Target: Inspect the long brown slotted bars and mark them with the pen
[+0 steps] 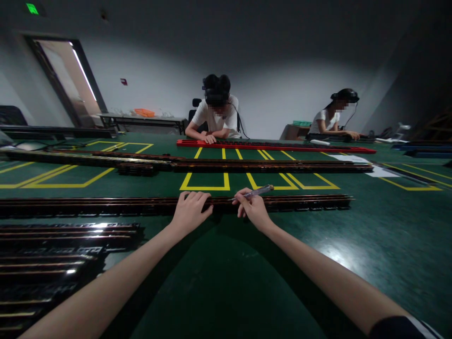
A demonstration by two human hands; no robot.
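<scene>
A long dark rail with thin copper-coloured lines lies across the green table in front of me. My left hand rests over it, fingers curled across the top and thumb at the near side. Just to the right, my right hand pinches a slim pen-like tool with a clear handle. Its thin tip points left, close above the rail; whether it touches cannot be made out. Parts of the rail under both hands are hidden.
Several similar rails lie at the near left. Beyond the yellow tape marks are more dark rails, white paper and a red rail. A co-worker leans over the red rail; another person sits at right.
</scene>
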